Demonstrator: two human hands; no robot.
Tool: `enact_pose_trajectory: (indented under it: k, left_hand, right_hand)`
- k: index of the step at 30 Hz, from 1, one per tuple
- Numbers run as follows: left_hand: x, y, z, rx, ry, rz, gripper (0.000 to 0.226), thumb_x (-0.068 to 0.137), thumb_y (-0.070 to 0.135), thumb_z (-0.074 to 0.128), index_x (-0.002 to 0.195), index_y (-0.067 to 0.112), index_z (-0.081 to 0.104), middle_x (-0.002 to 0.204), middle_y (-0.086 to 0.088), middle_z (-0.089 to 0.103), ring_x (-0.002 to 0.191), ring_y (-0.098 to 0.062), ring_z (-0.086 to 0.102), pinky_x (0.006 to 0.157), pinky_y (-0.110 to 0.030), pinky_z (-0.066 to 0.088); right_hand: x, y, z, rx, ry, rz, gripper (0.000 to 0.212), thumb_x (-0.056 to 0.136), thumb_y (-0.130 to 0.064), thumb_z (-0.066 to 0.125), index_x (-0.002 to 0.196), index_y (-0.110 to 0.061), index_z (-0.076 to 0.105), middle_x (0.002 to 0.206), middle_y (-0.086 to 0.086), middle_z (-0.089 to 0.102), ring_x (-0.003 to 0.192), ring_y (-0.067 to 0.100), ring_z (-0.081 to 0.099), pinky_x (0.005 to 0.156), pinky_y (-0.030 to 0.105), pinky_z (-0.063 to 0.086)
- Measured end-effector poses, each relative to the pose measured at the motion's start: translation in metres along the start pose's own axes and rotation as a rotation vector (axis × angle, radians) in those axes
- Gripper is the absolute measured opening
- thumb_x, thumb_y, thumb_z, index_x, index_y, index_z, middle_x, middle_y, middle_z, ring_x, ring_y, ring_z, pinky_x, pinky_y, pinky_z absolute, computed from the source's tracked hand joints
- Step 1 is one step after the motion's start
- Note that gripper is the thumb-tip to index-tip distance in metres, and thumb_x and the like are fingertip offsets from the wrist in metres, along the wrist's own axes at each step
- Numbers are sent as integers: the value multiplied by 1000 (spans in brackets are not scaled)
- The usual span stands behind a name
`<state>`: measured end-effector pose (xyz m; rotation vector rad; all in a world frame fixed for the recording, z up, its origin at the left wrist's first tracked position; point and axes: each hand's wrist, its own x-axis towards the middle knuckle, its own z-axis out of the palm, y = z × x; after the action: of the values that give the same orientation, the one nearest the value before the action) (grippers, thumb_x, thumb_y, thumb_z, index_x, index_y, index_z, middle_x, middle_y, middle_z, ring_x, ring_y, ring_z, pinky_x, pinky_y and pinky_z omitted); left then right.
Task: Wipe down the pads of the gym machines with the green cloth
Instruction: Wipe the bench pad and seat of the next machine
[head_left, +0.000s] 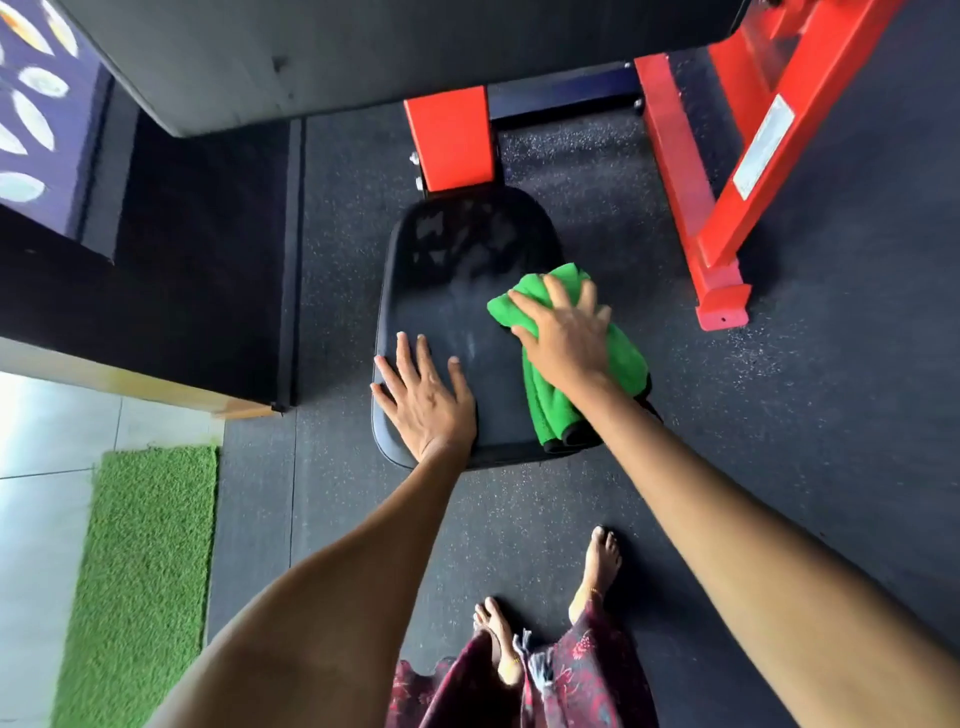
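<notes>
Hands (563, 338) + green cloth (550, 410) on pad (441, 291)

Both arms outstretched, hands flat, fingers spread: left hand (427, 402), right hand (563, 332)

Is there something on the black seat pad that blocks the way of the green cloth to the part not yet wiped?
Only the left hand: it rests flat on the near left part of the seat pad. The right hand presses the green cloth on the right side. The far part lies bare.
</notes>
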<state>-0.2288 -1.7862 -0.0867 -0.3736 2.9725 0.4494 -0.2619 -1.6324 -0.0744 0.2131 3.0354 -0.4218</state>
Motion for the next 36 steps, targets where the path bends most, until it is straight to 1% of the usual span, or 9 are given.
enact_pose_trajectory:
  k: [6, 9, 11, 15, 19, 23, 27, 32, 36]
  left_hand:
    - [8, 3, -4, 83, 8, 127, 53, 97, 38, 32, 144, 15, 39, 147, -5, 41, 142, -29, 23, 116, -48, 6]
    - [24, 14, -11, 56, 65, 86, 41, 93, 33, 44, 127, 12, 54, 123, -9, 54, 123, -31, 42, 115, -49, 9]
    - [38, 35, -7, 19, 68, 185, 43, 92, 30, 43, 128, 10, 52, 126, -9, 54, 122, -29, 44, 114, -48, 13]
    - [50, 78, 15, -77, -28, 307, 52, 98, 19, 39, 148, 9, 27, 157, -4, 23, 146, -19, 13, 117, -37, -3]
    - [56, 82, 26, 21, -32, 253, 55, 99, 19, 34, 151, 13, 18, 160, 0, 9, 148, -16, 0, 117, -36, -8]
    - [57, 87, 25, 30, -83, 199, 53, 103, 33, 27, 152, 20, 13, 161, 3, 0, 147, -15, -8, 115, -41, -15]
    - [56, 87, 27, 88, -110, 189, 57, 99, 44, 14, 152, 23, 9, 161, 4, -1, 147, -14, -10, 115, -44, -14]
    - [54, 90, 27, 45, -55, 189, 76, 85, 52, 0, 152, 21, 18, 160, 3, 8, 147, -14, -4, 116, -44, -12]
    - [55, 88, 25, 91, -91, 195, 76, 82, 49, 0, 152, 22, 12, 161, 4, 3, 147, -14, -8, 115, -43, -14]
  right_hand:
    - [-65, 16, 9, -7, 101, -280, 52, 75, -36, 74, 125, -40, 59, 137, -2, 51, 119, 39, 44, 88, 54, 44]
    - [-55, 28, 12, 82, 118, -189, 47, 76, -37, 75, 121, -37, 62, 138, -1, 51, 116, 39, 45, 82, 50, 48]
    - [-25, 28, 12, 173, 115, -81, 44, 81, -35, 71, 124, -36, 61, 143, 0, 46, 119, 43, 44, 84, 52, 47]
    - [19, 28, 12, 282, 65, 7, 44, 89, -37, 60, 133, -41, 52, 151, -3, 35, 122, 37, 38, 91, 50, 44]
    - [-14, 34, 20, 331, 137, 15, 49, 86, -32, 63, 134, -39, 51, 147, 1, 42, 120, 40, 44, 90, 51, 45]
    - [-61, 38, 27, 346, 195, 49, 47, 86, -40, 47, 133, -37, 52, 143, 1, 45, 113, 37, 49, 89, 48, 47]
    - [-17, 41, 23, 472, 136, 73, 45, 86, -39, 44, 129, -36, 56, 141, 3, 47, 110, 35, 52, 86, 44, 48]
    - [62, 46, 23, 559, 14, 42, 47, 89, -32, 62, 134, -36, 52, 147, 4, 39, 116, 34, 46, 96, 43, 42]
    - [28, 43, 16, 431, 76, -54, 49, 89, -38, 52, 138, -38, 47, 151, 2, 35, 121, 39, 43, 93, 50, 48]
